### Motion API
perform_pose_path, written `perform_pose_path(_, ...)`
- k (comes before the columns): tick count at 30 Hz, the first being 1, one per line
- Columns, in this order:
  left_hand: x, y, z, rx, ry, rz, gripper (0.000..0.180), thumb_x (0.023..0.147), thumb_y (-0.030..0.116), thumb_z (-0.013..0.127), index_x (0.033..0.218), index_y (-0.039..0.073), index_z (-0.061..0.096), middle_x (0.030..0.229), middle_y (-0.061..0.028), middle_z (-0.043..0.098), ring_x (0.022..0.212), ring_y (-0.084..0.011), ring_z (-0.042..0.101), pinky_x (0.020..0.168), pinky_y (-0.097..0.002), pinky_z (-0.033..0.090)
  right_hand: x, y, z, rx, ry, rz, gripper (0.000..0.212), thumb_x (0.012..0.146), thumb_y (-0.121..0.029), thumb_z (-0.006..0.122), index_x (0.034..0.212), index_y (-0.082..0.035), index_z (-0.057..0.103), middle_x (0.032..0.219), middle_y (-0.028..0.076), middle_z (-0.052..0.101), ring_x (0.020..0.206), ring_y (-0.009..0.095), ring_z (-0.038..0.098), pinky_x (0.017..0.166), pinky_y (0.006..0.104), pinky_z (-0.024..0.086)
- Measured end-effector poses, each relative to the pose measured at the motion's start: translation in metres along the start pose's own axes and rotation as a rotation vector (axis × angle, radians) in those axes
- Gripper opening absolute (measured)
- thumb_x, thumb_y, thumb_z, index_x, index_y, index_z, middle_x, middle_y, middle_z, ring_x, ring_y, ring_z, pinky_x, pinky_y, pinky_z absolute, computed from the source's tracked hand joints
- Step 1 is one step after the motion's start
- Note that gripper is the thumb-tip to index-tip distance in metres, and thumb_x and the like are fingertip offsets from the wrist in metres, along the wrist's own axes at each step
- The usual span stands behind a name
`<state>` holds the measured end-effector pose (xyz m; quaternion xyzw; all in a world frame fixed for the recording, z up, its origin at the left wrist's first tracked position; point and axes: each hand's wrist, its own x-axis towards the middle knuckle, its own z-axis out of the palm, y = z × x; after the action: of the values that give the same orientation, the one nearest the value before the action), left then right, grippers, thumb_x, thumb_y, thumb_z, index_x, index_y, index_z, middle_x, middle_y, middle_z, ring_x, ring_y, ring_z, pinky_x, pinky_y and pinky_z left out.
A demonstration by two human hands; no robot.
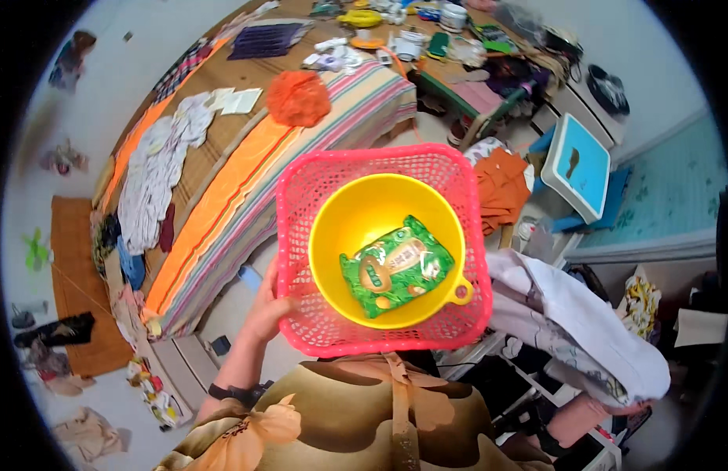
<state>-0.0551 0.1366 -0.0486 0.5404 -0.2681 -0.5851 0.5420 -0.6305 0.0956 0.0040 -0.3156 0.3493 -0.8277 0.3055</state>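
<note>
A pink plastic mesh basket (384, 343) is held up in front of me, with my left hand (268, 308) gripping its left rim. Inside the basket sits a yellow round bowl (344, 212) with a small ring handle at its lower right. A green packet (399, 267) with a printed front lies in the bowl. To the right, my right hand (632, 408) is at the lower end of a white cloth garment (588, 330) and holds it. The cloth covers most of those fingers. The garment stretches up to the basket's right side.
On the left is a bed with a striped sheet (372, 94), pale clothes (161, 169) and an orange bundle (298, 99). Small items crowd the far end. A blue-topped white stool (578, 167) stands at right near an orange-brown cloth (501, 188). Cluttered shelves lie below the garment.
</note>
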Motion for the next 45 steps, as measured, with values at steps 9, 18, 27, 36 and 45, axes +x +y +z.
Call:
perform_pose_path(9, -0.069, -0.027, -0.108, -0.098, 0.342, 0.115, 0.078, 0.065, -0.002, 0.054, 0.14, 0.004, 0.036, 0.129, -0.0081, 0.053, 0.115, -0.018, 0.054, 0.096, -0.0307, 0.044, -0.049, 0.041, 0.116, 0.069, -0.496, 0.141, 0.035, 0.093, -0.016, 0.046, 0.124, -0.001, 0.053, 0.122, 0.018, 0.058, 0.109, 0.034, 0.058, 0.095, 0.0511, 0.047)
perform_pose_path(18, -0.075, -0.013, -0.127, -0.306, 0.529, 0.28, 0.068, 0.07, -0.003, 0.049, 0.137, 0.002, 0.038, 0.126, -0.0105, 0.055, 0.112, -0.0209, 0.056, 0.096, -0.0337, 0.045, -0.082, 0.096, 0.201, 0.218, -0.723, 0.555, 0.039, 0.09, -0.029, 0.053, 0.121, -0.004, 0.053, 0.114, 0.014, 0.061, 0.104, 0.03, 0.061, 0.091, 0.0457, 0.049)
perform_pose_path(27, -0.02, -0.036, -0.207, -0.349, 0.604, 0.228, 0.063, 0.074, -0.007, 0.048, 0.135, 0.002, 0.041, 0.123, -0.0104, 0.056, 0.105, -0.0197, 0.058, 0.09, -0.0315, 0.048, -0.125, 0.133, 0.277, 0.015, -1.057, 0.71, 0.021, 0.08, -0.019, 0.068, 0.077, -0.002, 0.056, 0.083, 0.013, 0.064, 0.072, 0.022, 0.062, 0.067, 0.0337, 0.05)
perform_pose_path(36, 0.13, -0.059, -0.343, -0.23, 0.559, 0.089, 0.056, 0.074, -0.01, 0.047, 0.128, 0.003, 0.047, 0.112, -0.0091, 0.061, 0.097, -0.0182, 0.061, 0.083, -0.0305, 0.051, -0.193, 0.179, 0.378, -0.187, -1.124, 0.834, 0.025, 0.072, -0.014, 0.072, 0.061, 0.004, 0.058, 0.064, 0.013, 0.063, 0.054, 0.02, 0.058, 0.053, 0.0282, 0.042)
perform_pose_path(45, 0.295, -0.065, -0.467, -0.421, 0.579, -0.116, 0.047, 0.082, 0.001, 0.053, 0.126, 0.015, 0.045, 0.113, -0.007, 0.058, 0.098, -0.025, 0.062, 0.073, -0.0404, 0.059, -0.238, 0.219, 0.427, -0.494, -1.127, 0.94, 0.034, 0.082, -0.025, 0.068, 0.07, 0.005, 0.059, 0.064, 0.007, 0.059, 0.057, 0.013, 0.054, 0.054, 0.0269, 0.038)
